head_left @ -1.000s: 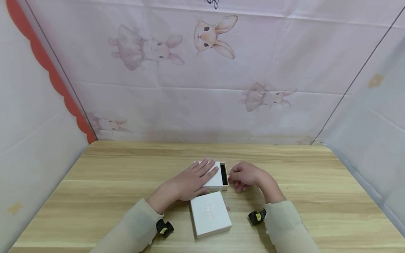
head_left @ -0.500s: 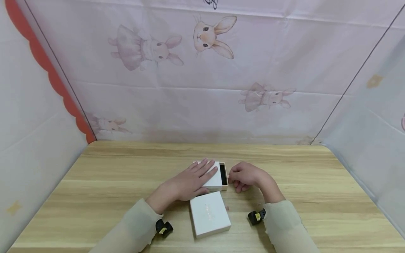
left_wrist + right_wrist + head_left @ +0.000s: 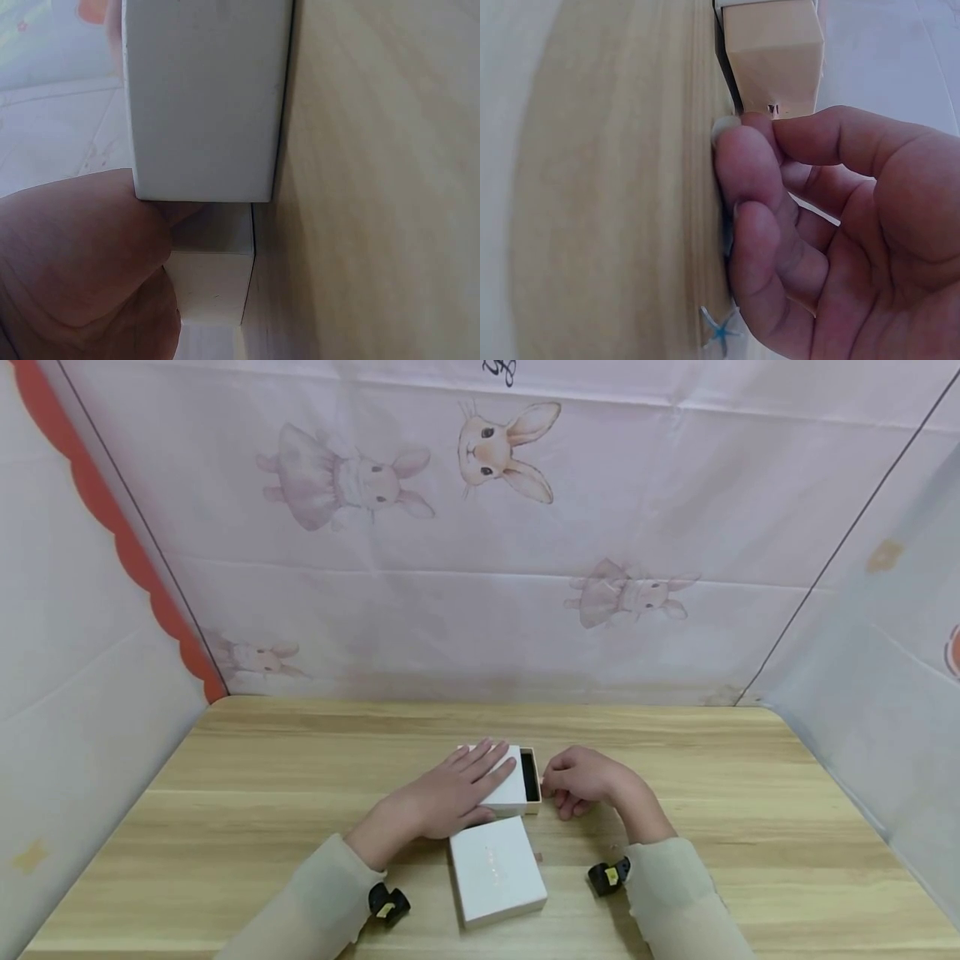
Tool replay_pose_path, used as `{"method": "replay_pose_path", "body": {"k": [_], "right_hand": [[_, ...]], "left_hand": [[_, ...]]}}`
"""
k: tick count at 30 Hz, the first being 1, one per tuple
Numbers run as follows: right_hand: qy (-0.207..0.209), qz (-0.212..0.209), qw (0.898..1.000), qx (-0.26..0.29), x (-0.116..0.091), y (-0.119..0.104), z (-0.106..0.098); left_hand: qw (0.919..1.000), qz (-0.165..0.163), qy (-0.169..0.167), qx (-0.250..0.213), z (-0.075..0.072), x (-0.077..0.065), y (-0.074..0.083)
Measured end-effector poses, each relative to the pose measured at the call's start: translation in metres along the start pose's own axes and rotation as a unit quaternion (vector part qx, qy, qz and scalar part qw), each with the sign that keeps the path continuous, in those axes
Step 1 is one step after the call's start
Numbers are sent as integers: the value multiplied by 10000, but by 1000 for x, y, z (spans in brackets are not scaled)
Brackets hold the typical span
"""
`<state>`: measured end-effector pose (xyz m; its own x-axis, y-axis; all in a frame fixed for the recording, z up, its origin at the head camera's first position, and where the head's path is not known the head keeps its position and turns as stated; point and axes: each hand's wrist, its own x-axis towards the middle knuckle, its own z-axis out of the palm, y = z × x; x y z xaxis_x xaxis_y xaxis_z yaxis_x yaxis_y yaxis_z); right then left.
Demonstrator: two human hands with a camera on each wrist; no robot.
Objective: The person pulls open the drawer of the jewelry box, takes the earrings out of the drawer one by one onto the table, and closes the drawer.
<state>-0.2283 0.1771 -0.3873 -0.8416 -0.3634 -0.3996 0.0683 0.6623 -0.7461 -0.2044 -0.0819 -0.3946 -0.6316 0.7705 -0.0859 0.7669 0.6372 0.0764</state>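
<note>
In the head view a white slide-out box (image 3: 504,783) lies on the wooden table. Its drawer (image 3: 531,777) stands partly out to the right and shows a dark inside. My left hand (image 3: 447,793) lies across the top of its sleeve with fingers spread and straight, thumb down by the near side. At the drawer's front, my right hand (image 3: 585,778) pinches a small pull tab between thumb and forefinger; the fingertips mostly hide it. The right wrist view shows the pale drawer front (image 3: 772,64) just beyond those fingertips. A second white box (image 3: 498,871) lies nearer, its lid lettered.
A small pink tab (image 3: 538,857) sticks out from the nearer box's right side. In the right wrist view a small blue star shape (image 3: 721,331) appears at the table's edge line. A rabbit-print cloth (image 3: 480,610) hangs behind the wooden table (image 3: 300,743).
</note>
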Motion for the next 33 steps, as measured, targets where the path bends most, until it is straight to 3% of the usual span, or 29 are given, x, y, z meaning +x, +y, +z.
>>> {"method": "replay_pose_path", "body": {"k": [33], "right_hand": [[-145, 40, 9999, 68, -1, 3, -7]], "left_hand": [[9999, 30, 36, -94, -3, -2, 0]]}}
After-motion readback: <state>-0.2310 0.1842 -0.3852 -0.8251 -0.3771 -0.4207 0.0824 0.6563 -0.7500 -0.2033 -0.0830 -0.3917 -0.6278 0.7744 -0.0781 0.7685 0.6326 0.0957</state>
